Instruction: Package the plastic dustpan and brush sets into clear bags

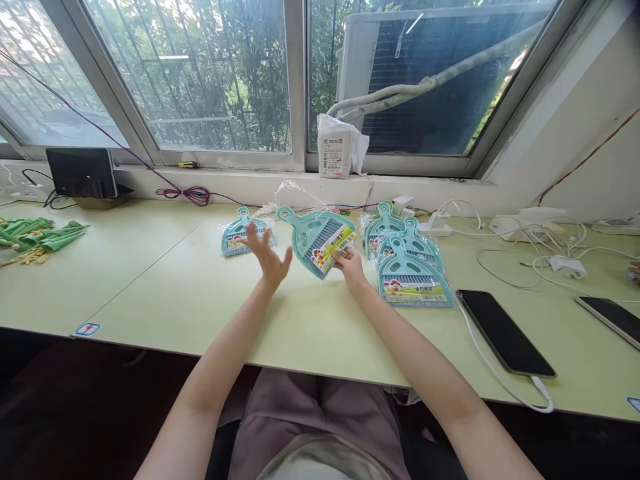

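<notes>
My right hand (pixel 350 265) grips the lower right edge of a packaged mini dustpan and brush set (pixel 319 239), light teal with a printed label. The set is tilted above the table, its handle pointing up and left, with clear wrapping above it. My left hand (pixel 269 255) is raised with fingers spread, apart from the held set. Behind my left hand lies another wrapped dustpan set (pixel 234 239), partly covered by my fingers. To the right, several more wrapped dustpan sets (pixel 414 283) overlap in a pile on the table.
A phone (pixel 505 332) with a white cable lies on the pale green table (pixel 165 300); a second phone (pixel 615 317) is farther right. Tangled cables and chargers (pixel 567 267) spread behind. Green bundles (pixel 37 237) and a tablet (pixel 81 173) stand left. A wrapped box (pixel 336 148) sits on the windowsill.
</notes>
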`<state>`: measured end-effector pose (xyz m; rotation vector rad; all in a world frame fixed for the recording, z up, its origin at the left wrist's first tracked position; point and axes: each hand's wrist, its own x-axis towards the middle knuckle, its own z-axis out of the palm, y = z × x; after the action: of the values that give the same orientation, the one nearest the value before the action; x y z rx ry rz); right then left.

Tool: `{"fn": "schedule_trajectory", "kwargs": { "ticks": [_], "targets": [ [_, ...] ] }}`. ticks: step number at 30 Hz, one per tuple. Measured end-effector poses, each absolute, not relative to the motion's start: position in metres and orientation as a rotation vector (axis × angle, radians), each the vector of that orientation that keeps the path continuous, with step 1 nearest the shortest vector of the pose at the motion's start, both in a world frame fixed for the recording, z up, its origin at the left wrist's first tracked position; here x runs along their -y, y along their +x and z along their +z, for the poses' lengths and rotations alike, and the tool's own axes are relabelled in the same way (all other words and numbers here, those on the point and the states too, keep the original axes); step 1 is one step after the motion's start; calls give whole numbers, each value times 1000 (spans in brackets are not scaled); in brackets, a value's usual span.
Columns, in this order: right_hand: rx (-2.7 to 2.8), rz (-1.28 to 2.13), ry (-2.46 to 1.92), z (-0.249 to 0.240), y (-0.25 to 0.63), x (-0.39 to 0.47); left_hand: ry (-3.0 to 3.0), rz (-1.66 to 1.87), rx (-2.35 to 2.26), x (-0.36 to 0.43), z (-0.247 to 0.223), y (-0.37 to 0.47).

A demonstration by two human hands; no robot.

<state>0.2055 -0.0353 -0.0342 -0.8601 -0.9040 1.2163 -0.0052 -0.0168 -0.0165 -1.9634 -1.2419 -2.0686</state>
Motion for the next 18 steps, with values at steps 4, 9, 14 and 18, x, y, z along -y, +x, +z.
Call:
{"fn": "schedule_trajectory", "kwargs": {
  "ticks": [4, 9, 14, 18],
  "targets": [
    [869, 1220, -822, -35, 205, 36, -1610, -2736, 1483, 12, 4, -17],
    [868, 1242, -843, -35, 201, 37, -2262, -3363, 1684, 14, 12, -3],
    [864, 1263, -842, -31, 195, 42, -2412, -3417, 1830, 28, 4, 24],
    [844, 1261, -821, -29, 190, 47, -2336, -3389, 1960, 29, 0, 26]
  ]
}}
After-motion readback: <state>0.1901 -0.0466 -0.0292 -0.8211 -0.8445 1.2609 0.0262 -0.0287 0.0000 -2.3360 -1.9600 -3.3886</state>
